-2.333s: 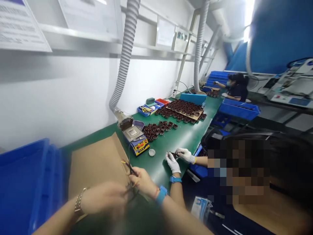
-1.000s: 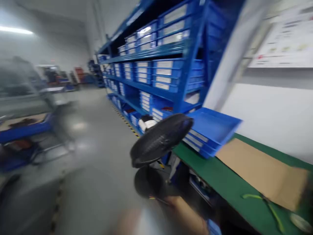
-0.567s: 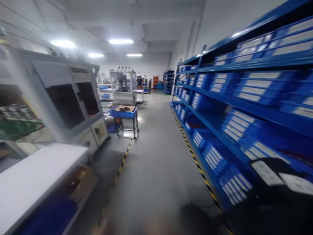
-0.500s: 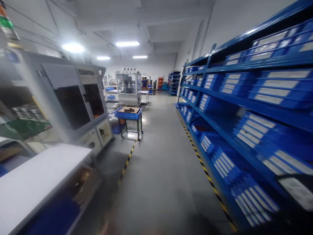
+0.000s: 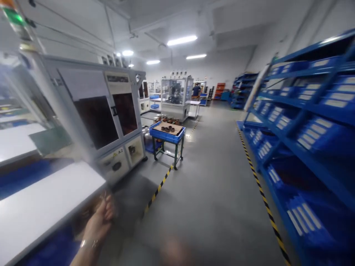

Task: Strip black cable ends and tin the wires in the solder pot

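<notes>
My left hand (image 5: 99, 222) swings at the lower left, with a metal watch on its wrist. It hangs beside the edge of a white-topped bench (image 5: 41, 207). Its fingers look curled together and are blurred; whether anything is in them is hidden. A pale smear at the bottom centre (image 5: 172, 252) may be my right hand, too blurred to read.
A grey floor aisle (image 5: 210, 192) runs ahead between yellow-black floor tape. Blue shelving (image 5: 305, 122) with labelled bins lines the right. A grey machine cabinet (image 5: 105, 118) stands on the left. Ahead stands a green-legged trolley with a blue tray (image 5: 166, 133). A person stands far back.
The view swung from the green workbench to the factory aisle and has moved forward along it. My left hand has come into view at the lower left.
</notes>
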`<state>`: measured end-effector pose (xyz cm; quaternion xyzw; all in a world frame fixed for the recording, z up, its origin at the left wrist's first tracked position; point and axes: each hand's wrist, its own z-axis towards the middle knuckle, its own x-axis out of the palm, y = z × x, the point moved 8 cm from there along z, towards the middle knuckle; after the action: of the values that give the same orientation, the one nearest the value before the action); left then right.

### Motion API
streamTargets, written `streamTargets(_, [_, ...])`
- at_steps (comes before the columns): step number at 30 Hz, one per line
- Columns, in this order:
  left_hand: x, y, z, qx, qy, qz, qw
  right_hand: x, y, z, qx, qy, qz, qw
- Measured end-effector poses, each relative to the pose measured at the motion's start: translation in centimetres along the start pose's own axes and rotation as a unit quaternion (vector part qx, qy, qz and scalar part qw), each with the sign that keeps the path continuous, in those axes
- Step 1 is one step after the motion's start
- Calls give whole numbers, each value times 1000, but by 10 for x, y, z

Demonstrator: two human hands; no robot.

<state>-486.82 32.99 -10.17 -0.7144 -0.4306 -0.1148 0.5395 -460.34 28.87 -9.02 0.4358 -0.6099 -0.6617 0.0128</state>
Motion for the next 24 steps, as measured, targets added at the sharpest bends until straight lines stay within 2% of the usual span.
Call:
streamTargets(3, [54, 3, 33, 28, 30, -19, 999, -44, -39, 36, -7, 24, 22, 999])
streamTargets(6, [111, 32, 84, 31, 64, -22, 997, -112, -100, 71, 32, -47, 69, 996])
streamTargets(8, [155, 68, 130, 6, 89, -14, 996, -163, -151, 90, 106, -135, 155, 973])
streamTargets(11, [231, 141, 195, -70, 136, 28, 988, -225, -212, 116, 205, -241, 261, 912])
streamTargets(13, [288, 190, 226, -136, 186, 60, 971, -263, -233, 135, 230, -303, 276, 883])
streamTargets(15, [347, 229, 243, -199, 244, 80, 946, -301, -243, 154, 238, -349, 273, 864])
streamTargets(17, [403, 259, 254, -248, 289, 86, 921, -341, -249, 173, 210, -367, 235, 875])
streamTargets(20, [481, 300, 270, -294, 347, 76, 887, -400, -264, 196, 134, -367, 123, 912])
streamTargets(22, [526, 331, 285, -293, 381, 71, 874, -437, -290, 204, 105, -366, 77, 922])
streamTargets(24, [566, 365, 303, -276, 390, 79, 875, -474, -326, 212, 89, -360, 68, 926])
